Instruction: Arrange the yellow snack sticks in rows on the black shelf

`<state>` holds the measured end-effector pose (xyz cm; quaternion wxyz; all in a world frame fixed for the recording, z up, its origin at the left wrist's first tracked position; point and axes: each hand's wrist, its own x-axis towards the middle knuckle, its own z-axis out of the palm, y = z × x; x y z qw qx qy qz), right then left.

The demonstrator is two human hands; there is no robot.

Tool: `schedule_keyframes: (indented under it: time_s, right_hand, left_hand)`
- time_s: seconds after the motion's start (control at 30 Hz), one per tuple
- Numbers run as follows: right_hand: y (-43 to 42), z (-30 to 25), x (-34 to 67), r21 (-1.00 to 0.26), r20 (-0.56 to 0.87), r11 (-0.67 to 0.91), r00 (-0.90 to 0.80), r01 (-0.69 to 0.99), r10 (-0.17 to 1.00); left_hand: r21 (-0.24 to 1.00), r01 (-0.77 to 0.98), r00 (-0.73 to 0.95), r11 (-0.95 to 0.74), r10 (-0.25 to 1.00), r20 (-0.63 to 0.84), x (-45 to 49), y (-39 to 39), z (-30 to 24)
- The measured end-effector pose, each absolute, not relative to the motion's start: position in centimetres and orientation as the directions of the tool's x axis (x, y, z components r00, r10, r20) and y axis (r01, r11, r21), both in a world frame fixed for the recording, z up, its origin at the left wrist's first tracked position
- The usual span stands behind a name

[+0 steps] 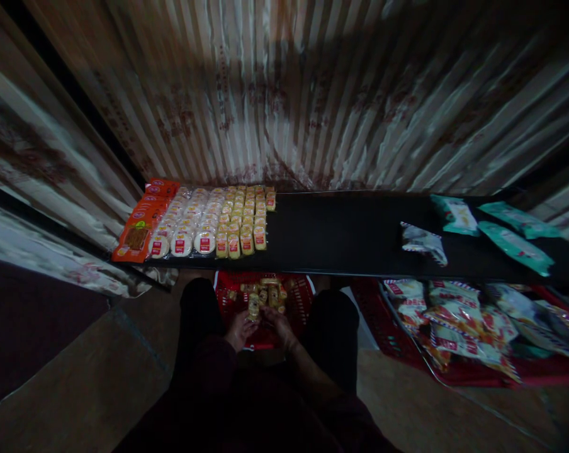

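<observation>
Between my knees stands a red basket with several small yellow wrapped snack packs inside. My left hand is closed around the lower end of one yellow snack pack, held upright over the basket's near side. Close beside it, my right hand has its fingers bent inward near that same pack. Dim light and the small size hide what those right fingers grip, if anything. Above the basket, rows of similar yellow packs line the black shelf.
Left on the shelf are clear-wrapped round white packs and orange packets. Toward the right lie a silvery bag and green bags. A second red basket holds several snack bags. Striped curtain hangs behind.
</observation>
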<state>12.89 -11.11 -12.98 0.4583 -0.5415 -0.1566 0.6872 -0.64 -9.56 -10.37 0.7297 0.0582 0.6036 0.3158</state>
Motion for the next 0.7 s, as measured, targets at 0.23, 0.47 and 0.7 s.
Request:
schedule_keyframes:
  time_s: [0.23, 0.47, 0.7]
  right_hand:
    - [-11.44, -12.6, 12.88, -0.656, -0.644, -0.547, 0.008, -0.52, 0.765]
    - [-11.58, -12.33, 13.16, -0.659, -0.622, -0.564, -0.061, -0.497, 0.781]
    - [-11.71, -12.4, 13.23, -0.648, -0.597, -0.571, -0.13, -0.505, 0.792]
  left_hand:
    - [0.457, -0.386, 0.058, 0.802, 0.515, -0.855, -0.84, -9.67, -10.46]
    - [0.45, -0.396, 0.074, 0.801, 0.516, -0.854, -1.03, -9.68, -10.53]
    - [0.444, -0.391, 0.079, 0.806, 0.511, -0.856, -1.13, -9.76, -11.11]
